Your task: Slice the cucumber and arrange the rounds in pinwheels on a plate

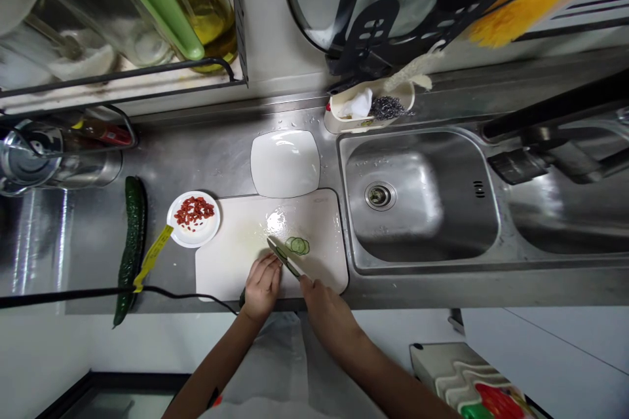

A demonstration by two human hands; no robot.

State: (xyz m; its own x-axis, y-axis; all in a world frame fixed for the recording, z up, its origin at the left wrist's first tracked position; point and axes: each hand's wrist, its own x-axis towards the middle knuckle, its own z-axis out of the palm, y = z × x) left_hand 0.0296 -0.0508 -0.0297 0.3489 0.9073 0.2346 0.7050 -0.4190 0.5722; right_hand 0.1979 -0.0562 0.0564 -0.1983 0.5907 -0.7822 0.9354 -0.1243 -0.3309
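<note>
My right hand (327,308) is closed around the handle of a kitchen knife (286,258), whose blade slants up and left over a white cutting board (221,229). Beside the blade, my left hand (263,283) is closed over a cucumber (242,298); most of that cucumber is hidden under the fingers, with a dark green end showing below. Several thin cucumber slices (297,246) lie overlapped on the board, just right of the blade. A white square plate (285,163) rests against the board's far edge.
Left of the board stands a small white dish (206,232) of red berries. A whole cucumber (130,236) lies farther left, its end past the counter edge. A black cable (187,294) with a yellow tag crosses the front. The sink (422,196) is on the right.
</note>
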